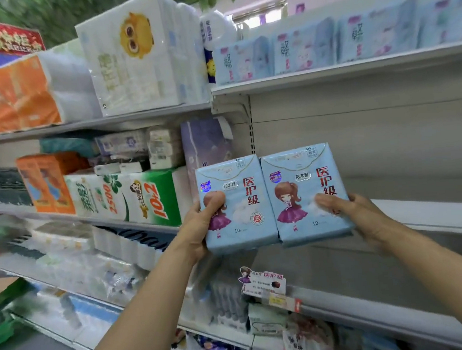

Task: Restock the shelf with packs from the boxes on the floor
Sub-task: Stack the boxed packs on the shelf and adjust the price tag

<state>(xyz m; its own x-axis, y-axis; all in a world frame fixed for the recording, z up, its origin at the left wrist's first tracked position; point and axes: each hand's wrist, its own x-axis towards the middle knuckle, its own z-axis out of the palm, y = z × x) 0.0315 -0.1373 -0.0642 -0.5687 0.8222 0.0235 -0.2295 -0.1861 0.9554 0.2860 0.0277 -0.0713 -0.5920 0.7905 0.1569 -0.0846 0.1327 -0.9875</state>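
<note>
Two packs, pale blue and soft-looking, are held up side by side, touching, in front of a bare grey shelf bay (360,142). The left hand (198,227) grips the left pack (234,202) at its lower left corner, thumb curled over the front face and the other fingers hidden behind it. The right hand (348,209) grips the right pack (306,193) at its lower right corner, thumb lying flat across the front, the remaining fingers out of sight behind.

These look like light, plastic-wrapped bundles of pads: squashy, slightly puffed, with a glossy film that could slip under a loose hold. Judging by this, the lower edges and sides, where the fingers already sit, are the safest places to hold; squeezing the middle would likely only dent the wrap.

Each pack shows a cartoon girl with brown hair and a purple dress, a white oval reading 花本目, large red characters 医护级, a small round badge with "100", and "10" near the bottom. The finer print is too small to read.

Left of the fingers, a green and white tissue pack (148,198) is marked "2500" and "10+2". Below the fingers, a shelf tag (263,282) repeats the same girl and 医护级 on the rail of the shelf (372,301) underneath. Above the fingers, a higher shelf carries other pale blue packs (305,47), their writing blurred.
</note>
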